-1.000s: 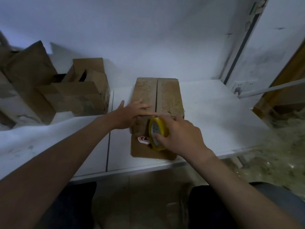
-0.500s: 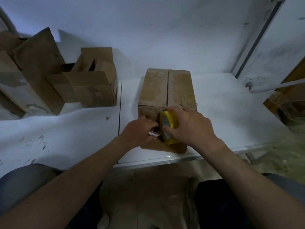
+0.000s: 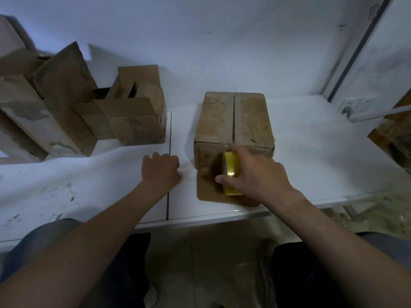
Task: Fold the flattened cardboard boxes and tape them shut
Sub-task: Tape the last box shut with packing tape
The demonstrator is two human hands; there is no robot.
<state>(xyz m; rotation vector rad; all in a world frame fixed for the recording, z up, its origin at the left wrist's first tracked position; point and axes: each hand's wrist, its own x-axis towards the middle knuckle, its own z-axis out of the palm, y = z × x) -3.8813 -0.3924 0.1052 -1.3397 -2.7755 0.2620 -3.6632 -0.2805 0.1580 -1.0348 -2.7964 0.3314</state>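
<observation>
A closed brown cardboard box (image 3: 222, 116) stands on the white table (image 3: 311, 156), its top flaps meeting along a centre seam. A cardboard flap (image 3: 208, 187) lies flat on the table at its near end. My right hand (image 3: 258, 174) grips a yellow tape roll (image 3: 232, 167) held against the box's near face. My left hand (image 3: 161, 168) rests on the table just left of the box, apart from it, with fingers curled into a fist. Whether anything is inside that fist is hidden.
An open cardboard box (image 3: 135, 116) and several leaning cardboard pieces (image 3: 62, 94) crowd the table's back left against the wall. A dark seam (image 3: 169, 152) splits the tabletop. A wall socket (image 3: 355, 105) sits at the right. The table's front edge (image 3: 222, 217) runs close below the box.
My left hand went from the box top to a small white item on the near face, then pulled left onto the table, closed. That item is no longer visible. My right hand keeps the tape.
</observation>
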